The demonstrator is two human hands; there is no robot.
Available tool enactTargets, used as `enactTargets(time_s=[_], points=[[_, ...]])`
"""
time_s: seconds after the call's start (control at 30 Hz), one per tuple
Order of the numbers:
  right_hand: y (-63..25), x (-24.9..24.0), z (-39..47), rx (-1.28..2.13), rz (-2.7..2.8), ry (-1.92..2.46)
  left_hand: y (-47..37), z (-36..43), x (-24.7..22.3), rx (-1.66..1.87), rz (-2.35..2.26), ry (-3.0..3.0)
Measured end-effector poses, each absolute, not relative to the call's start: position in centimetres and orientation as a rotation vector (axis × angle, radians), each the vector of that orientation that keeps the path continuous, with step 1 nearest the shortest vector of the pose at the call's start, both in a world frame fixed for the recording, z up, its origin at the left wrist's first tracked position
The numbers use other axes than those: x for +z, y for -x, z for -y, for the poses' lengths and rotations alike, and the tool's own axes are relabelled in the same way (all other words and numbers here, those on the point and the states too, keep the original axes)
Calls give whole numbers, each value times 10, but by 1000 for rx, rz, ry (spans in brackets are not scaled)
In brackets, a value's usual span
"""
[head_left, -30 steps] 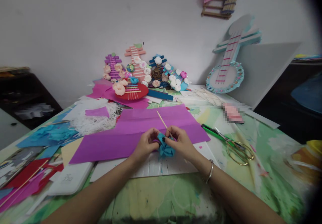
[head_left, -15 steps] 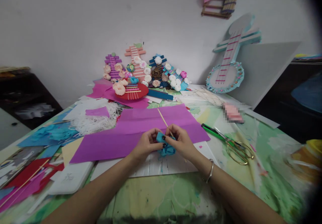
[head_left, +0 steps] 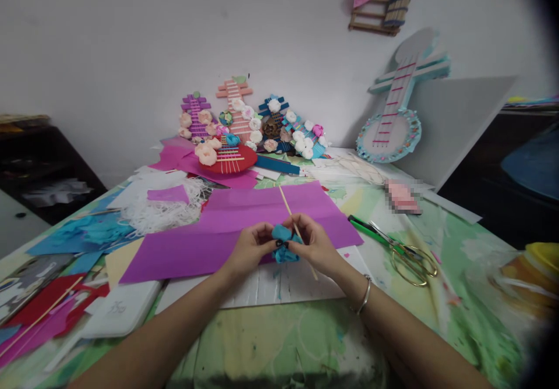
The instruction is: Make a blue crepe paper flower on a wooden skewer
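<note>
Between my hands is a crumpled blue paper piece (head_left: 286,253), folded like a small flower. My left hand (head_left: 251,248) pinches its left side between thumb and fingers. The right side is gripped by my right hand (head_left: 312,243), which also has a thin wooden stick (head_left: 285,198) passing through its fingers, slanting from upper left to lower right. Beneath and behind the hands lie a large purple sheet (head_left: 174,255) and a white board (head_left: 257,290).
Gold-handled scissors (head_left: 413,264) and a green cutter (head_left: 371,230) lie at right. White shredded paper (head_left: 157,208), blue scraps (head_left: 94,232) and a white box (head_left: 122,310) are at left. Flower-decorated instrument models (head_left: 238,115) stand at the back.
The blue paper has risen slightly and turned, showing more of its folds. The stick has shifted a little right, and its lower end now shows clearly below my right hand.
</note>
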State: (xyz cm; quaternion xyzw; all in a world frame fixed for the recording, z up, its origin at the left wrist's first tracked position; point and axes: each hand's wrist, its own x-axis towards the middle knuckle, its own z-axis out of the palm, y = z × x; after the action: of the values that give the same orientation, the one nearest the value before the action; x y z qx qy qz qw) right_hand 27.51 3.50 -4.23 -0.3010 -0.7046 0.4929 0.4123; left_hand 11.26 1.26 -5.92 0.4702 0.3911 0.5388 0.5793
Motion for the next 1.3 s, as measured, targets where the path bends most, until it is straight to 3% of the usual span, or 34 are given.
enactTargets(time_s=[0.43,0.9,1.3], points=[[-272,-51,-40,1261,1809,798,-114,-10,-62,1371,-970,-992],[-275,-50,-42,1167,1804,855,-110,-13,-56,1233,-1028,-1218],[-276,-47,-42,1128,1831,811,-111,-13,-62,1156,-974,-1013]])
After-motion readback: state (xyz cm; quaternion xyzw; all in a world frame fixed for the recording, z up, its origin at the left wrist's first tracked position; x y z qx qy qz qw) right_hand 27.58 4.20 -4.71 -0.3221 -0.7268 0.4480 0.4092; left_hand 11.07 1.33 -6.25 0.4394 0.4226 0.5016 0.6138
